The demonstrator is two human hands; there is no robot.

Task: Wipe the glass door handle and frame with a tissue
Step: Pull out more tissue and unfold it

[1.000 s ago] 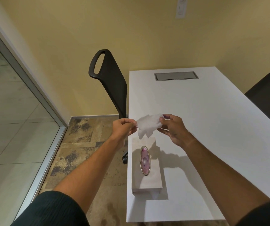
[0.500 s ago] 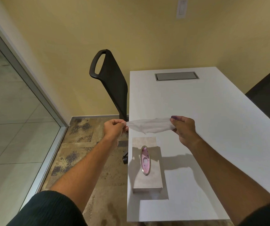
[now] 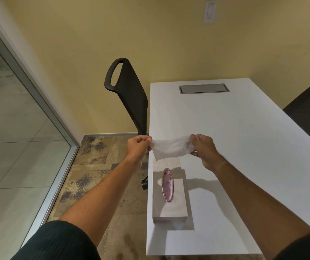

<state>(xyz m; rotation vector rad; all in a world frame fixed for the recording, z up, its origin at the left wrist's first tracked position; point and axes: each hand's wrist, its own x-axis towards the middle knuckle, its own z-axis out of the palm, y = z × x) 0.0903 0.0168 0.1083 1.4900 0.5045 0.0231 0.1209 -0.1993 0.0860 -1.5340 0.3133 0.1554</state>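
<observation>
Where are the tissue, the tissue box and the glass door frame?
tissue (image 3: 171, 148): head view, middle of the sheet stretched between both hands.
tissue box (image 3: 176, 205): head view, top face beside the oval opening.
glass door frame (image 3: 56, 182): head view, bottom metal rail.

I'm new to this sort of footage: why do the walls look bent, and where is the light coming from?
Head view: the wide-angle lens bows the glass door frame and table edges; shadows of the arms and tissue fall on the table toward the viewer, beside the tissue box, suggesting light from above and ahead; focus is sharp.
</observation>
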